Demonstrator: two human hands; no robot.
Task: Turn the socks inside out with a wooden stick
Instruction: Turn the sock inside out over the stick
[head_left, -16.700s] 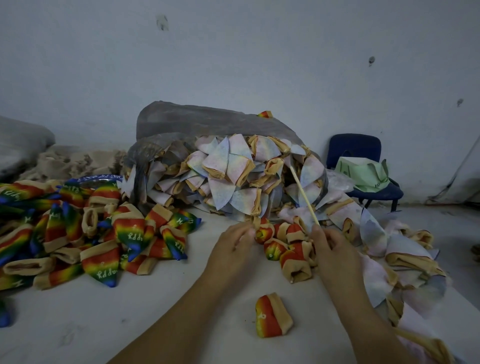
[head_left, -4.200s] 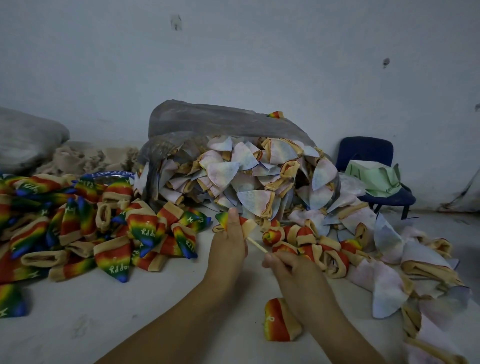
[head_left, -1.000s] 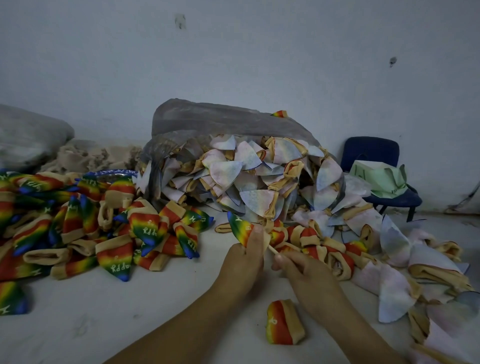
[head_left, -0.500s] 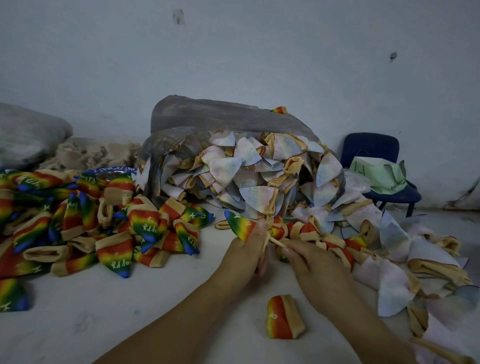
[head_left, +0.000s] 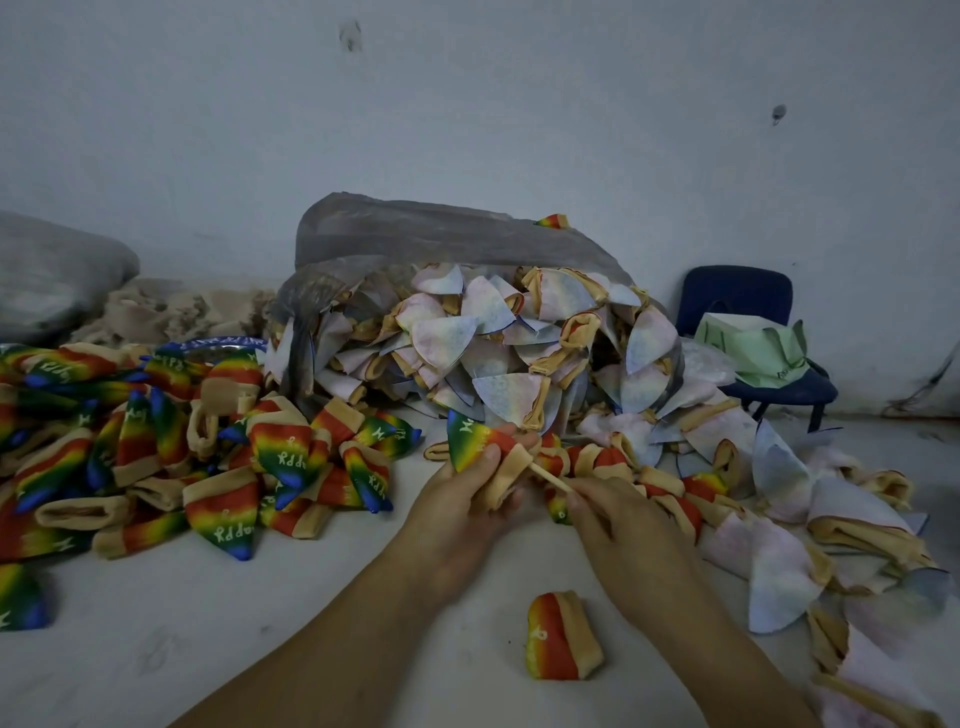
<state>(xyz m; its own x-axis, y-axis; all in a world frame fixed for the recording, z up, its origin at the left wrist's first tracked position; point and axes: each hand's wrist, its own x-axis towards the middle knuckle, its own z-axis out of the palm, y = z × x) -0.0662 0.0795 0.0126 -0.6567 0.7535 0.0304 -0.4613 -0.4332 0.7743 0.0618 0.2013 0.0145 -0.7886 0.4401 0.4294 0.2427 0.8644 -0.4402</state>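
My left hand (head_left: 462, 499) grips a rainbow sock (head_left: 475, 439) with a tan cuff, its coloured toe pointing up and left. A thin wooden stick (head_left: 549, 477) runs from the sock's cuff down to my right hand (head_left: 623, 525), which pinches its near end. Both hands hover over the white table (head_left: 156, 639), just in front of the sock heaps. A row of bunched rainbow socks (head_left: 670, 480) lies right behind my right hand.
A pile of rainbow socks (head_left: 156, 447) covers the left of the table. A grey plastic bag (head_left: 441, 244) spills pale inside-out socks (head_left: 498, 353) at the middle and right. One rainbow sock (head_left: 561, 642) lies near the front. A blue chair (head_left: 753, 332) stands at the right.
The rainbow sock has come further out over the stick, showing more colour. My right hand has drawn the stick back a little toward me.
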